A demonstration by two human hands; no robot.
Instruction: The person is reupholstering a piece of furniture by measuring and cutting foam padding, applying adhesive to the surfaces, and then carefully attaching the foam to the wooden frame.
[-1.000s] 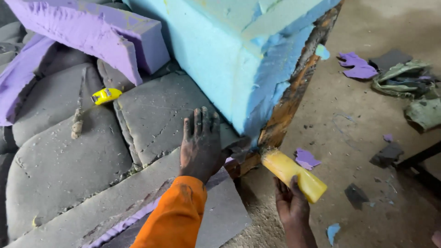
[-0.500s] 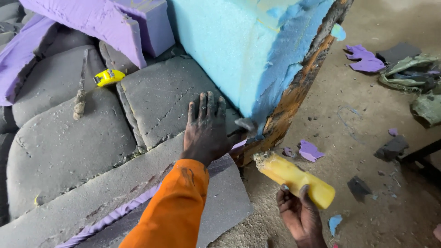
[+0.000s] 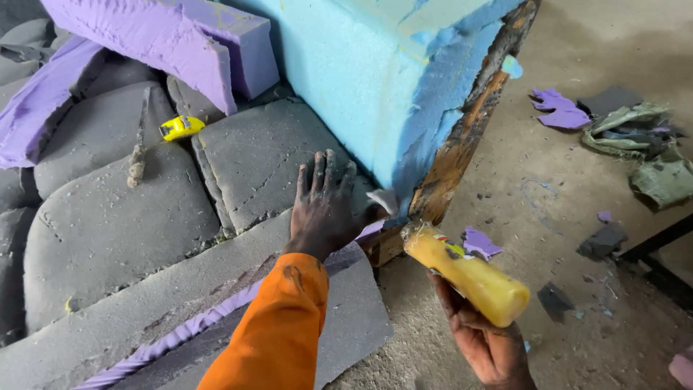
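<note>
A: At the corner of the blue foam block [image 3: 361, 79], what are the hands doing?

B: The left hand [image 3: 325, 209] lies flat, fingers spread, on the grey cushion [image 3: 267, 159], just beside the wooden frame [image 3: 462, 144]. The right hand [image 3: 491, 347] is closed around a yellow bottle [image 3: 465, 274], its tip near the frame's lower end.

A: Which step is this, you think?

B: It seems glue goes to the frame corner. The tip must meet the wood exactly while the cushion is pressed.
</note>
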